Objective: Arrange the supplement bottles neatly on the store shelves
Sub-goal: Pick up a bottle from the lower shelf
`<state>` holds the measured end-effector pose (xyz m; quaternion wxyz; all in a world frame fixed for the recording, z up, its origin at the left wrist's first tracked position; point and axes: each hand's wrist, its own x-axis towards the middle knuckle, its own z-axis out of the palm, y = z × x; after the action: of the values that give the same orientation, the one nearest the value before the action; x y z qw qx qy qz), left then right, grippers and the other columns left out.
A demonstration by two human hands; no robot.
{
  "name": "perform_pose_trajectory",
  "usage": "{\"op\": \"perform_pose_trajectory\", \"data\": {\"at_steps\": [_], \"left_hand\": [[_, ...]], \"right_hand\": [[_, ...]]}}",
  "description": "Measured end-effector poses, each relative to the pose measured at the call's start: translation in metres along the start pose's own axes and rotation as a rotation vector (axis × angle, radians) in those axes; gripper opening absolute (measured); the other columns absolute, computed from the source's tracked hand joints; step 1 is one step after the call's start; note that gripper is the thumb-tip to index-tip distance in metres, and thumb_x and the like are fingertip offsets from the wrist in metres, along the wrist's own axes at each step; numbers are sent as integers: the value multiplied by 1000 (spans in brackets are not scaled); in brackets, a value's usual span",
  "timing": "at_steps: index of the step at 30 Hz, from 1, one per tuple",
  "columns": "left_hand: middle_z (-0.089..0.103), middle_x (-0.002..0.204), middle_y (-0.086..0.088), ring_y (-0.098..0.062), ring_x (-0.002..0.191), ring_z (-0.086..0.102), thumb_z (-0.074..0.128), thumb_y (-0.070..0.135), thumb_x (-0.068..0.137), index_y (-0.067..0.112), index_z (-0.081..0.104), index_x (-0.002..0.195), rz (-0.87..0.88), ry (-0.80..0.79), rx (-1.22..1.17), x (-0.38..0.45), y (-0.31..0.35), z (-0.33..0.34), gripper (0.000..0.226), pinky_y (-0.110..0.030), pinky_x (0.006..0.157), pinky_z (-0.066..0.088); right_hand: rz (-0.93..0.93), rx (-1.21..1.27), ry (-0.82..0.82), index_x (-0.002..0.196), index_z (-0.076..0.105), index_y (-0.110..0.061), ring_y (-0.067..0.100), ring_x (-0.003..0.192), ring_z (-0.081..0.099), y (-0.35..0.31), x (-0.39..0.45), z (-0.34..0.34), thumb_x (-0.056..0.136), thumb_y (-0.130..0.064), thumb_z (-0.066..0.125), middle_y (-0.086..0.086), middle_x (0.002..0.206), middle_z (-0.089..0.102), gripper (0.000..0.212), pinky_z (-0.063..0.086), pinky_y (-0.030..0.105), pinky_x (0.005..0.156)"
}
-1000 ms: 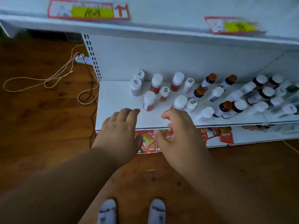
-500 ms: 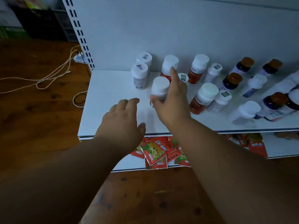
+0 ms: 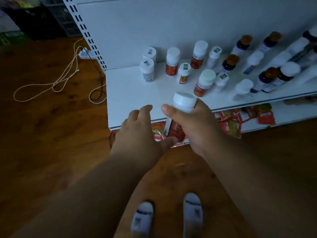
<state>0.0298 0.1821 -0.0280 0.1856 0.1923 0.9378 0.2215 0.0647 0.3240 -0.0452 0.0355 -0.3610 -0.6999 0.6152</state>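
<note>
Supplement bottles are the matter in the head view: one red-labelled bottle (image 3: 178,117) with a white cap sits in the right hand (image 3: 197,127), whose fingers and thumb curl round its body, so this grip is grasping the bottle, lifted off the white shelf (image 3: 130,93) and hanging over its front edge. Just left of that grip, the left hand (image 3: 139,133) reaches in with its fingers loosely spread, released and holding nothing; its thumb tip lies at the bottom of the held bottle, though whether it touches is unclear. Beyond the grip, farther back on the shelf, stand two white bottles (image 3: 147,69) close together at the left, and to their right a loose cluster of red-labelled bottles (image 3: 173,61) and small white ones, upright. Farther right of the grip, dark bottles with brown caps (image 3: 229,64) appear blurred. Below the grip, on the lower shelf, lie red snack packets (image 3: 229,121). Well to the left, a pale cord (image 3: 56,83) loops over the wooden floor (image 3: 51,134). Beneath the arms show two white-socked feet (image 3: 192,213).
</note>
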Motion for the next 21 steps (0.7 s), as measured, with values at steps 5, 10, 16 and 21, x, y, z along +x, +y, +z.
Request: {"op": "perform_pose_trajectory", "data": {"at_steps": [5,10,16,21], "left_hand": [[39,148,6,-19,135,38,66,80,57,31,24,147,155,-258,-19,-104,57,-79,111,-40,107,40],[40,146,3,-15,132,40,66,80,58,26,27,149,362,-323,-22,-170,110,-155,113,-32,106,36],[33,150,4,-16,134,38,57,88,54,28,21,150,496,-300,25,-185,181,-197,119,-39,108,38],[40,141,11,-9,128,40,63,84,57,36,27,144,626,-284,-10,-180,252,-190,106,-30,102,38]], "right_hand": [[84,242,23,108,60,-30,23,95,71,-74,-139,-41,50,-57,83,2,102,70,68,60,52,81],[84,583,-42,117,60,-13,27,94,70,-149,-227,-94,74,-38,74,12,106,68,52,56,52,90],[-24,657,-5,114,62,-8,32,98,65,-206,-268,-163,91,-24,63,16,104,66,28,49,60,97],[-149,588,63,111,56,-11,29,85,68,-233,-274,-237,72,-27,77,12,96,66,47,59,50,79]]}}
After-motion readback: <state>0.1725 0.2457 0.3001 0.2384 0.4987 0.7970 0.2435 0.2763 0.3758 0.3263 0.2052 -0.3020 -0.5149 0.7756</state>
